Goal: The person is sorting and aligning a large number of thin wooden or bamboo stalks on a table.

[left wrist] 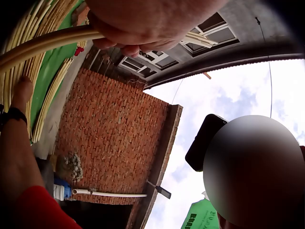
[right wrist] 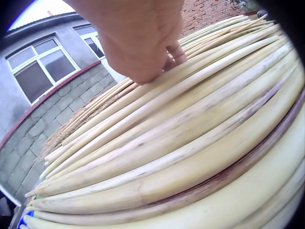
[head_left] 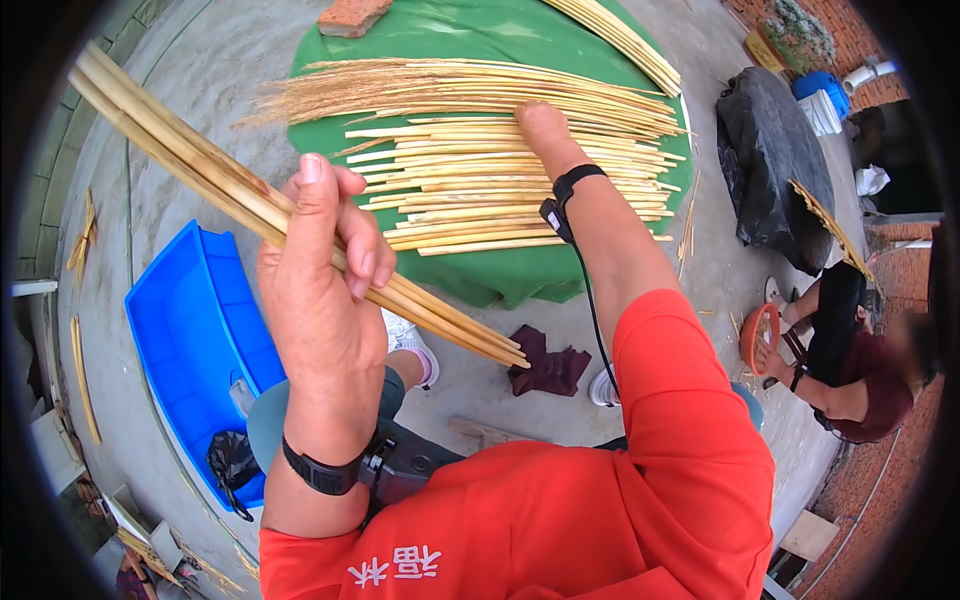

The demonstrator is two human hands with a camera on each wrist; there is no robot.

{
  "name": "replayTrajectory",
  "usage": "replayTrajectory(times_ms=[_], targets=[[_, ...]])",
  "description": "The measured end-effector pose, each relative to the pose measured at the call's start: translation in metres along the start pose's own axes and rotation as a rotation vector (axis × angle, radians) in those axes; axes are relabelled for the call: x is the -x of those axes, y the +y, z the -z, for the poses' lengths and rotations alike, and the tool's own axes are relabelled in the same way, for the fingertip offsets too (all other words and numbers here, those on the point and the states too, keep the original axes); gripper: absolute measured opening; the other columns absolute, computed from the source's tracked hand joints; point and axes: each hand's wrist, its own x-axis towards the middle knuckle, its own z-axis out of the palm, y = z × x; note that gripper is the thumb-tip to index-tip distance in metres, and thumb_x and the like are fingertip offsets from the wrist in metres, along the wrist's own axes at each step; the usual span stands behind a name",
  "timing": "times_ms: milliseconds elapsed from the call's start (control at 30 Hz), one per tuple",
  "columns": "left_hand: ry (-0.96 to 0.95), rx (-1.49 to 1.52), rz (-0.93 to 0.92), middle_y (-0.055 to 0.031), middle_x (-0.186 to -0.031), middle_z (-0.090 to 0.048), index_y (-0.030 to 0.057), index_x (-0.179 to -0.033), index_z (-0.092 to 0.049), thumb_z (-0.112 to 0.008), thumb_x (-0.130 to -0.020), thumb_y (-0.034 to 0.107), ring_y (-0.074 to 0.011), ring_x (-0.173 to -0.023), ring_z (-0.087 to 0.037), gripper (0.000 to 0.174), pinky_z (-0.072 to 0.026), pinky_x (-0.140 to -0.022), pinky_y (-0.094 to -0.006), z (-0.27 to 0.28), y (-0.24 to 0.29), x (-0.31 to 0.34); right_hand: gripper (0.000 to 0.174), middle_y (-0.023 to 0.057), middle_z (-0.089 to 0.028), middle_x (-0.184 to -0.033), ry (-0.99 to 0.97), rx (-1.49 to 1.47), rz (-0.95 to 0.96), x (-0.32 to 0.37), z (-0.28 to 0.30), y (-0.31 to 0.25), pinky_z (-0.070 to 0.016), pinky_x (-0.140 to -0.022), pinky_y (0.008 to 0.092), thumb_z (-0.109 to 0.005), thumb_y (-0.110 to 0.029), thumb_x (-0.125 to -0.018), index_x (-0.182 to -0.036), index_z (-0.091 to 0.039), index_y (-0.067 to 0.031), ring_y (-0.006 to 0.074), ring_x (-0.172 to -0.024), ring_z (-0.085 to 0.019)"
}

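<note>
The left hand (head_left: 335,270) holds a small bundle of pale stalks (head_left: 180,150) slanting across the front left, its fingers curled round them; the left wrist view shows the same stalks (left wrist: 52,42) under the palm. Over the green cloth (head_left: 440,30), the right hand (head_left: 545,128) reaches down onto the far part of a row of cut stalks (head_left: 500,185), beside a pile of long stalks with brushy ends (head_left: 330,88). In the right wrist view its fingers (right wrist: 177,53) bend down behind a stalk; whether they grip one is hidden.
A blue bin (head_left: 200,320) stands on the left. More stalks (head_left: 620,45) and a brick (head_left: 352,16) lie at the cloth's far side. Dark cloth (head_left: 550,362) lies on the ground. To the right are a black covered heap (head_left: 775,170) and a seated person with an orange bowl (head_left: 760,338).
</note>
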Motion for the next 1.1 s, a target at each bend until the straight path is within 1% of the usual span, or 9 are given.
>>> replayTrajectory(times_ms=[167, 300, 433, 533, 600, 733, 800, 1033, 1100], targets=[[-0.003, 0.001, 0.008, 0.0020, -0.047, -0.037, 0.0035, -0.080, -0.053, -0.049, -0.092, 0.030, -0.0053, -0.040, -0.028, 0.029, -0.0260, -0.041, -0.0203, 0.000, -0.002, 0.000, 0.012, 0.0084, -0.058, -0.097, -0.006, -0.092, -0.101, 0.002, 0.002, 0.000, -0.0494, -0.077, 0.0394, -0.058, -0.013, -0.076, -0.088, -0.062, -0.0125, 0.0263, -0.097, -0.055], [0.003, -0.002, 0.011, 0.0015, -0.047, -0.038, 0.0031, -0.080, -0.053, -0.050, -0.091, 0.030, -0.0054, -0.041, -0.028, 0.029, -0.0262, -0.041, -0.0202, 0.000, -0.002, 0.000, 0.021, 0.0074, -0.057, -0.098, -0.024, -0.141, -0.163, -0.001, -0.002, 0.004, -0.0455, -0.080, 0.0417, -0.065, -0.020, -0.074, -0.093, -0.058, -0.0140, 0.0270, -0.099, -0.052], [-0.001, -0.001, 0.008, 0.0014, -0.047, -0.037, 0.0029, -0.080, -0.053, -0.050, -0.091, 0.030, -0.0055, -0.041, -0.029, 0.029, -0.0263, -0.041, -0.0202, -0.001, -0.001, 0.001, 0.022, 0.0074, -0.057, -0.098, -0.047, -0.156, -0.086, 0.004, 0.003, 0.008, -0.0426, -0.079, 0.0436, -0.064, -0.021, -0.076, -0.095, -0.056, -0.0149, 0.0276, -0.099, -0.053], [0.018, -0.025, 0.020, 0.0026, -0.046, -0.035, 0.0049, -0.084, -0.050, -0.044, -0.094, 0.028, -0.0050, -0.039, -0.025, 0.026, -0.0243, -0.041, -0.0206, -0.002, -0.001, 0.001, 0.019, 0.0066, -0.057, -0.097, -0.043, -0.158, -0.071, 0.008, 0.005, 0.009, -0.0408, -0.079, 0.0448, -0.063, -0.021, -0.076, -0.093, -0.056, -0.0142, 0.0265, -0.099, -0.052], [0.002, 0.000, 0.008, 0.0015, -0.047, -0.037, 0.0027, -0.081, -0.053, -0.050, -0.091, 0.030, -0.0055, -0.041, -0.029, 0.030, -0.0265, -0.042, -0.0200, 0.000, -0.001, 0.002, 0.016, 0.0071, -0.058, -0.094, -0.009, -0.163, -0.062, 0.009, 0.004, 0.009, -0.0428, -0.075, 0.0439, -0.061, -0.019, -0.077, -0.092, -0.056, -0.0139, 0.0263, -0.096, -0.054], [-0.002, -0.009, 0.007, 0.0014, -0.047, -0.038, 0.0030, -0.081, -0.053, -0.050, -0.091, 0.030, -0.0056, -0.041, -0.029, 0.029, -0.0265, -0.042, -0.0200, 0.002, -0.001, 0.002, 0.021, 0.0086, -0.058, -0.092, 0.029, -0.178, -0.027, 0.008, 0.000, 0.010, -0.0448, -0.073, 0.0412, -0.061, -0.012, -0.074, -0.095, -0.057, -0.0129, 0.0258, -0.094, -0.055], [-0.007, -0.009, 0.015, 0.0014, -0.047, -0.038, 0.0032, -0.081, -0.053, -0.050, -0.091, 0.030, -0.0056, -0.041, -0.029, 0.029, -0.0264, -0.042, -0.0200, 0.002, -0.002, 0.002, 0.022, 0.0091, -0.058, -0.089, 0.156, -0.128, -0.013, 0.009, 0.000, 0.010, -0.0466, -0.071, 0.0397, -0.061, -0.010, -0.072, -0.093, -0.058, -0.0126, 0.0266, -0.091, -0.056], [-0.001, -0.021, 0.019, 0.0013, -0.047, -0.038, 0.0034, -0.082, -0.053, -0.049, -0.092, 0.031, -0.0055, -0.041, -0.029, 0.029, -0.0265, -0.042, -0.0201, 0.000, -0.003, 0.001, 0.015, 0.0092, -0.058, -0.090, 0.159, -0.125, -0.030, 0.003, 0.000, 0.005, -0.0490, -0.074, 0.0385, -0.056, -0.008, -0.074, -0.089, -0.060, -0.0107, 0.0269, -0.093, -0.056], [0.000, -0.021, 0.017, 0.0013, -0.047, -0.038, 0.0034, -0.081, -0.053, -0.050, -0.091, 0.031, -0.0055, -0.041, -0.029, 0.030, -0.0265, -0.042, -0.0202, 0.001, -0.004, 0.000, 0.013, 0.0094, -0.058, -0.092, 0.097, -0.065, 0.000, 0.003, 0.002, 0.004, -0.0498, -0.075, 0.0378, -0.053, -0.007, -0.077, -0.088, -0.060, -0.0089, 0.0263, -0.093, -0.056]])
